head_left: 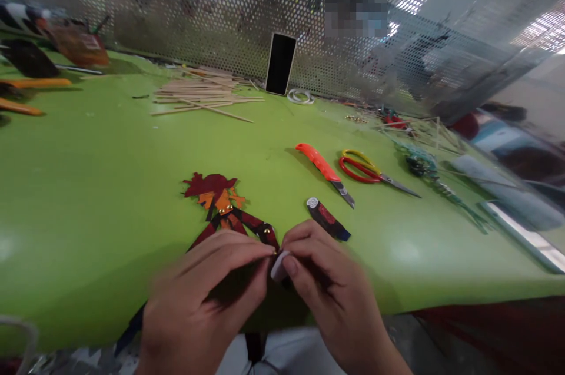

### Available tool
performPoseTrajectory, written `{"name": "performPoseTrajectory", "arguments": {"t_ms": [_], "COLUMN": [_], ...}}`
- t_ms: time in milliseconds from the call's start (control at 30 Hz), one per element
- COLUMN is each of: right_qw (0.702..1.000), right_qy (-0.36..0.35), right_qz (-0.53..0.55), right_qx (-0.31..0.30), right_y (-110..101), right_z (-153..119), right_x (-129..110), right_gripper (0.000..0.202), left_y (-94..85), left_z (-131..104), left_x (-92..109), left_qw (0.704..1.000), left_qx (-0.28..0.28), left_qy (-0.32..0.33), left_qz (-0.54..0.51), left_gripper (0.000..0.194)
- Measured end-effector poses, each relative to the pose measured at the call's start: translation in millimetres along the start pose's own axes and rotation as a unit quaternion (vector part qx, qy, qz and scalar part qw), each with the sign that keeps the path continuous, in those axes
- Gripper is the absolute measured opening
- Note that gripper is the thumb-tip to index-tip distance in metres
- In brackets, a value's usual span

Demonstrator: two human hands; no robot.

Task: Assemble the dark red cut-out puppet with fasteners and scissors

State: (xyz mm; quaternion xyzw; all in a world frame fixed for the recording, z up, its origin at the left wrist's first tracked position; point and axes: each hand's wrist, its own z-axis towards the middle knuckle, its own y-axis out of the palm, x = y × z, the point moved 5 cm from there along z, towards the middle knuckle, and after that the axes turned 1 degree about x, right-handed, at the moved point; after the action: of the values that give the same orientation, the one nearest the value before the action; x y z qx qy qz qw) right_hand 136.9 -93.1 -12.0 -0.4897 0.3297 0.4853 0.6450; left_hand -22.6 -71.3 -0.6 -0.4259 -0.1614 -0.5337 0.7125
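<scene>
A flat jointed figure with a dark red hat (pixel 214 185), an orange face and gold studs lies at the table's front edge. My left hand (pixel 207 298) pinches the dark arm of the figure near its end, over the lower body. Close beside it, my right hand (pixel 329 286) holds a small pale piece (pixel 279 266) between thumb and fingers, touching the same spot. The fingers hide most of the contact. Just beyond my right hand lies a separate dark piece with a round pale end (pixel 327 219).
An orange cutter (pixel 318 162) and red-yellow scissors (pixel 362 169) lie ahead to the right. Farther back are wooden sticks (pixel 198 92), an upright phone (pixel 281 64) and a white ring roll (pixel 301 96). Green wirework (pixel 424 166) is at right, orange-handled tools (pixel 35 83) at left.
</scene>
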Motion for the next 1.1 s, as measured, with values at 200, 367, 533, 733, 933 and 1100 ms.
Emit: {"name": "performPoseTrajectory", "arguments": {"t_ms": [200, 367, 533, 733, 933, 1100], "right_qw": [1.0, 0.999, 0.997, 1.0, 1.0, 0.999], "right_qy": [-0.01, 0.036, 0.05, 0.005, -0.009, -0.025], "right_qz": [-0.016, 0.025, 0.048, 0.006, -0.021, -0.031], "right_qx": [0.024, -0.023, -0.043, -0.01, 0.0, 0.027], "right_y": [-0.2, -4.1, -4.0, -3.1, -3.7, -2.7], "right_z": [-0.6, 3.5, 4.4, 2.3, 2.9, 1.3], "right_x": [-0.2, 1.7, 2.4, -2.7, -3.4, -3.5], "right_gripper": [0.014, 0.02, 0.018, 0.015, 0.015, 0.012], "left_y": [-0.3, -1.0, -0.8, 0.2, -1.9, -2.1], "left_z": [-0.5, -0.4, -2.4, -5.0, -6.1, -8.8], "left_x": [-3.0, -2.7, 0.3, 0.5, -1.4, -8.0], "left_qw": [1.0, 0.999, 0.999, 0.998, 0.998, 0.998], "left_qx": [-0.014, -0.002, -0.021, -0.045, -0.047, -0.013], "left_qy": [-0.01, 0.004, 0.042, 0.044, 0.027, -0.005], "left_qz": [-0.015, -0.04, -0.015, -0.012, -0.024, -0.066], "left_gripper": [0.012, 0.015, 0.015, 0.015, 0.016, 0.017]}}
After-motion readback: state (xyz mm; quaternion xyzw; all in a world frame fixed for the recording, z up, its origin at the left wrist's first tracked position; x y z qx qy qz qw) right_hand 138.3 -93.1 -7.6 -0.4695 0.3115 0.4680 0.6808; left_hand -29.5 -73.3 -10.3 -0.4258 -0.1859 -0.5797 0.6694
